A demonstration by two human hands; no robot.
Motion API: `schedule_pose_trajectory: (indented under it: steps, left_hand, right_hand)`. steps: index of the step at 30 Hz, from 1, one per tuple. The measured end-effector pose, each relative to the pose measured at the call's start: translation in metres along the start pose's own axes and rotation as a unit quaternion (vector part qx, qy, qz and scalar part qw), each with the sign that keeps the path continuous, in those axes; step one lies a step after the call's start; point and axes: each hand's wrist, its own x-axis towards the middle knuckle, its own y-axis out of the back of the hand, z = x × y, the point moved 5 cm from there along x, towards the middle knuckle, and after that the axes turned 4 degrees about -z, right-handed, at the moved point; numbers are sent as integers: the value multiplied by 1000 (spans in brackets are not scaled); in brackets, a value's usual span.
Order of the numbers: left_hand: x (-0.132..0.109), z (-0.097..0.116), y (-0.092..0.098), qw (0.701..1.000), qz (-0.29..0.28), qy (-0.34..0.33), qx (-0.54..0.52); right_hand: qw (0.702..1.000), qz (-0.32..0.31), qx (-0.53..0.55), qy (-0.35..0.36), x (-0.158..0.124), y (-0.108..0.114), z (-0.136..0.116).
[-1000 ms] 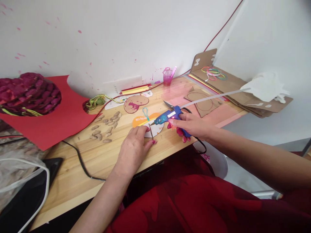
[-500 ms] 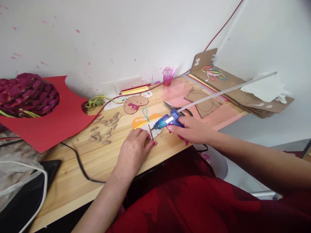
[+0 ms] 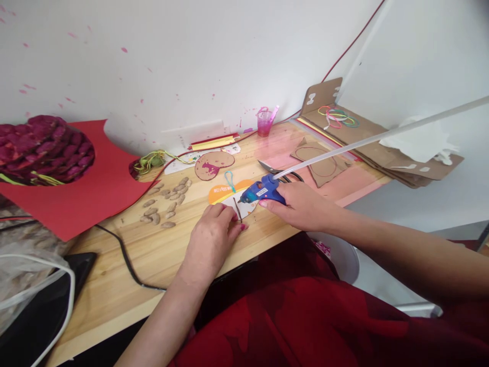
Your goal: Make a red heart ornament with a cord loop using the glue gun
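A thin dark twig (image 3: 237, 209) is pinched in my left hand (image 3: 211, 237), its lower end between thumb and fingers. My right hand (image 3: 301, 204) is wrapped round a blue glue gun (image 3: 263, 191). A long pale glue stick (image 3: 344, 148) juts from the back of the gun, up to the right. The gun's nozzle is close to the twig; whether they touch I cannot tell. Beneath both lies a white and orange cutout (image 3: 218, 190) with a blue loop of string (image 3: 229, 179) at its far edge. Black-handled scissors (image 3: 286, 176) rest behind the gun.
Peanuts (image 3: 171, 196) lie left of the cutout. A brown cardboard cutout (image 3: 214, 164), a pink cup (image 3: 264, 122) and marked cardboard (image 3: 319, 165) sit farther back. Red paper (image 3: 114, 188) holds the left side; stacked cardboard (image 3: 416, 171) the right. A black cable (image 3: 128, 265) crosses the table.
My right hand has tilted the glue gun, so the glue stick swings nearer the camera and its far end leaves the picture. My left hand and the twig stay nearly in place.
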Motion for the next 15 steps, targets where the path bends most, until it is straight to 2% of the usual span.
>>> schedule_pose_trajectory:
  steps: [15]
  left_hand:
    - [0, 1, 0, 1000, -3, 3, 3]
  right_hand:
    - [1000, 2, -10, 3, 10, 1, -6]
